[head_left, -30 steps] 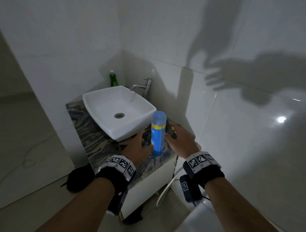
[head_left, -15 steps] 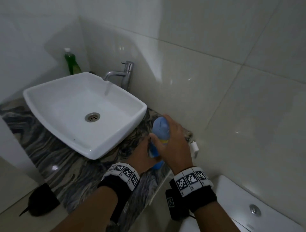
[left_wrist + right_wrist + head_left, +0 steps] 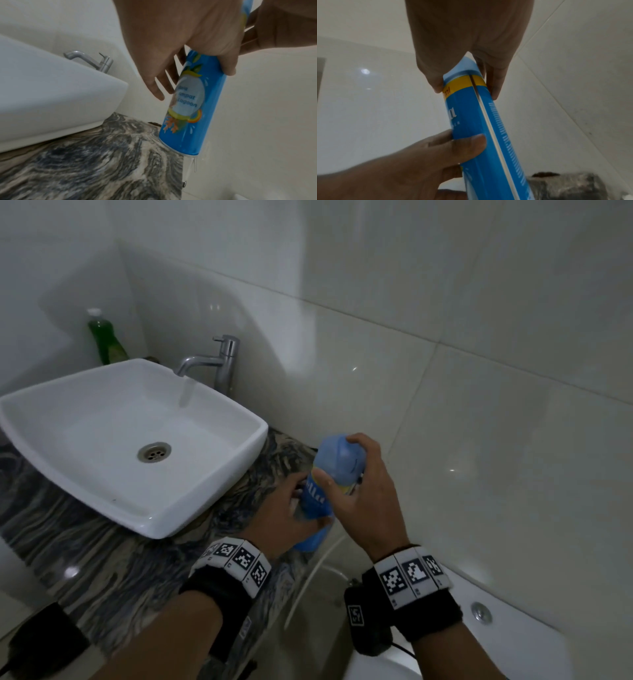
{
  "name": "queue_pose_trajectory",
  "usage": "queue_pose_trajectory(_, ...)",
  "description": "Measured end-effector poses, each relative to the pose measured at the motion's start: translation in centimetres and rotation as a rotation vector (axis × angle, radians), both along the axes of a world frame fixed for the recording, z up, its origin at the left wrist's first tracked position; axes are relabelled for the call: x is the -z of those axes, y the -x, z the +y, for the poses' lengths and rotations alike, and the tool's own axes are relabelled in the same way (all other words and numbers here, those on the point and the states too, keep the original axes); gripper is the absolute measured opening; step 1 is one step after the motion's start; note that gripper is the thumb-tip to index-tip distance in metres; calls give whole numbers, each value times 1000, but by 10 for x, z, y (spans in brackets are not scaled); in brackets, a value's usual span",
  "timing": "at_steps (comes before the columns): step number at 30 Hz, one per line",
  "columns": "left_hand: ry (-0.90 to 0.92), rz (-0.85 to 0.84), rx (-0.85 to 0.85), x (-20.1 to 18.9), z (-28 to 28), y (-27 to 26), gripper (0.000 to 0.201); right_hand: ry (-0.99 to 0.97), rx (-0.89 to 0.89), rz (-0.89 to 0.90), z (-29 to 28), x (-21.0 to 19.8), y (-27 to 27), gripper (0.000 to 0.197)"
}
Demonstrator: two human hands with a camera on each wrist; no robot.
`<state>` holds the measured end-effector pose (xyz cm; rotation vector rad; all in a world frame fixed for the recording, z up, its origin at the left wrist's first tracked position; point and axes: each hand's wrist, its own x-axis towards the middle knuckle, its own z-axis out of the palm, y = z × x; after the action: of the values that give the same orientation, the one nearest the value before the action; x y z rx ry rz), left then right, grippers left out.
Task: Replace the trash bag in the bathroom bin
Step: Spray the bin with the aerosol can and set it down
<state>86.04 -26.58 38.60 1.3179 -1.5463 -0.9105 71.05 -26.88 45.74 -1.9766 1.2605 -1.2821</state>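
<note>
Both hands hold a tall blue aerosol spray can (image 3: 317,498) with a pale blue cap and a yellow band, tilted over the right edge of the grey-veined marble countertop (image 3: 102,570), close to the tiled wall (image 3: 445,422). The left hand (image 3: 277,518) wraps its fingers and thumb round the can's lower body, while the right hand (image 3: 363,491) clasps the cap from above, thumb on one side and fingers curled over the other. The can's base sits just off the counter (whether it touches the stone I cannot tell). A white square ceramic basin (image 3: 130,440) stands on the countertop to the left, with a chrome tap (image 3: 219,361) at its back edge and a green liquid bottle (image 3: 102,338) behind it in the corner. No bin or trash bag is in view
</note>
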Motion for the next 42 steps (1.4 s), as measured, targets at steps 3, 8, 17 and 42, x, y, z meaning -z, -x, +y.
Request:
queue_pose_trajectory(3, 19, 1, 20, -13, 17, 29, 59, 9, -13, -23, 19, -18, 35, 56)
queue_pose_trajectory(8, 36, 20, 53, -32, 59, 108, 57, 24, 84, -81, 59, -21, 104, 56)
queue_pose_trajectory(17, -36, -12, 156, -40, 137, 278, 67, -1, 177, 32, 140, -26, 261, 60)
queue_pose_trajectory(42, -209, -293, 582, 19, 332, 545, 43, -256, 774, 66, 436, 57, 567, 64)
